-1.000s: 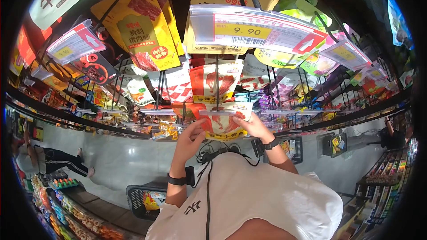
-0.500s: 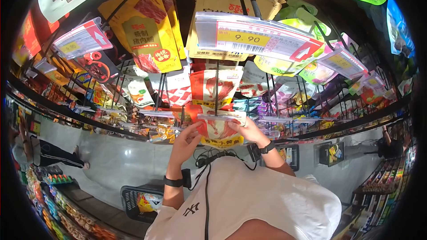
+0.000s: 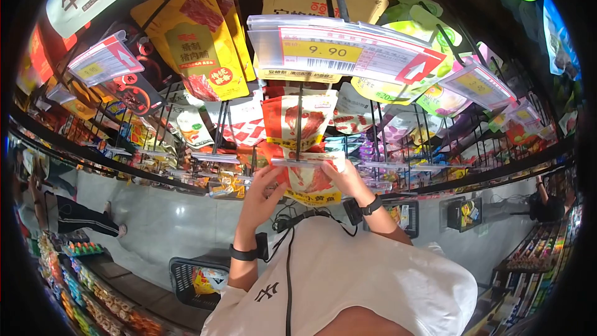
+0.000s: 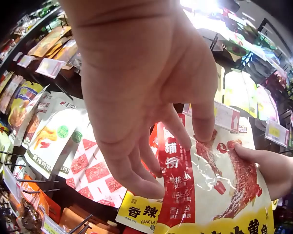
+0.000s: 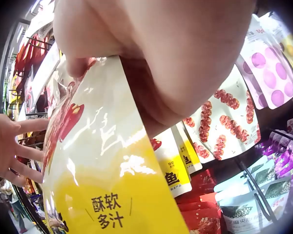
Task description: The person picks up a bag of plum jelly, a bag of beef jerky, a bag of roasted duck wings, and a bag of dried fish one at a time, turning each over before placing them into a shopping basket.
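A red, white and yellow pouch [image 3: 311, 180] with a picture of red food hangs low at the front of a rack in the head view. My right hand [image 3: 348, 182] pinches its right edge; in the left wrist view the thumb lies on the front of the pouch [image 4: 239, 195], the other fingers hidden behind. My left hand [image 3: 258, 198] is at the left edge, its relaxed, parted fingers touching the red strip in the left wrist view. In the right wrist view, the left hand [image 5: 12, 146] shows spread fingers beside the pouch [image 5: 102, 161].
Similar pouches [image 3: 298, 118] hang behind. Yellow pouches [image 3: 202, 50] and a 9.90 price tag [image 3: 339, 53] are above. Black baskets [image 3: 183, 277] with goods stand on the grey floor [image 3: 168, 211]. Other people are at both sides.
The pouch has come slightly lower than a second ago, with both hands still at its edges. The left fingers look more parted than half a second ago.
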{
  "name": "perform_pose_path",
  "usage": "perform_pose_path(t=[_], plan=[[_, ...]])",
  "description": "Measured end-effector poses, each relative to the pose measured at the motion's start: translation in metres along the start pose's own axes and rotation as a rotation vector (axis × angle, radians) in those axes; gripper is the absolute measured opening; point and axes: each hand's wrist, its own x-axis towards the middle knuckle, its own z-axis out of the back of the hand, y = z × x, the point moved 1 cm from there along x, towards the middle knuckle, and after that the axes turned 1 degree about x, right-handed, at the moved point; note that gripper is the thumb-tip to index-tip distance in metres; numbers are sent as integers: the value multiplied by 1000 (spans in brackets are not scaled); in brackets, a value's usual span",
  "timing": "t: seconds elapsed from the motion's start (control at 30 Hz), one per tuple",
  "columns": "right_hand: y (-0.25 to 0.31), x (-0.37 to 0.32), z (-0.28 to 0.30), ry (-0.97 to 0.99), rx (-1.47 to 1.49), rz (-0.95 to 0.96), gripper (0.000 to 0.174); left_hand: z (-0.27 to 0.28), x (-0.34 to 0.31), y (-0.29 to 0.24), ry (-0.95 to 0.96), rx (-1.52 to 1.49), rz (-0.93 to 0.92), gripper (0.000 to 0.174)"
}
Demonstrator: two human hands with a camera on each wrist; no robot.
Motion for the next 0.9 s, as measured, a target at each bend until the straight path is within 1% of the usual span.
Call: perform_pose_path(t=[0.07, 0.17, 0.27, 0.37, 0.43, 0.47, 0.53, 0.57, 0.6, 0.67, 0.7, 0.8, 0.83, 0.87, 0.9], plan=[[9, -1, 1, 23, -39, -24, 30, -3, 5, -8, -4, 55, -44, 50], [2, 1, -7, -24, -8, 111, 30, -9, 12, -14, 31, 89, -151, 51], [8, -1, -6, 32, 61, 43, 31, -13, 18, -16, 39, 150, -204, 54], [3, 3, -5, 23, 68, 25, 31, -15, 20, -19, 36, 142, -192, 56], [7, 8, -7, -43, 86, 64, 33, -14, 24, -11, 67, 153, -191, 57], [9, 11, -7, -76, 95, 84, 34, -14, 24, -7, 72, 153, -157, 56], [1, 24, -3, -101, 67, -18, 36, -13, 21, -6, 69, 147, -58, 52], [-3, 31, -2, -111, 53, -69, 38, -13, 18, -8, 51, 143, -44, 51], [-1, 37, -1, -139, 19, -33, 39, -12, 15, -9, 33, 139, -31, 50], [4, 49, 0, -193, -49, 40, 41, -11, 7, -13, -23, 135, -112, 50], [-4, 59, -1, -235, -51, 51, 44, -10, 4, -14, -25, 133, -98, 49], [-22, 92, 0, -212, 116, -80, 44, -2, -10, -12, -18, 124, -59, 47], [-19, 95, -2, -244, 218, 72, 46, 2, -13, -5, -8, 121, -52, 46], [-24, 101, -3, -249, 278, 87, 46, 6, -16, 0, 3, 117, -45, 46], [-23, 104, 0, -273, 231, 73, 47, 9, -20, -2, 7, 117, -53, 44]])
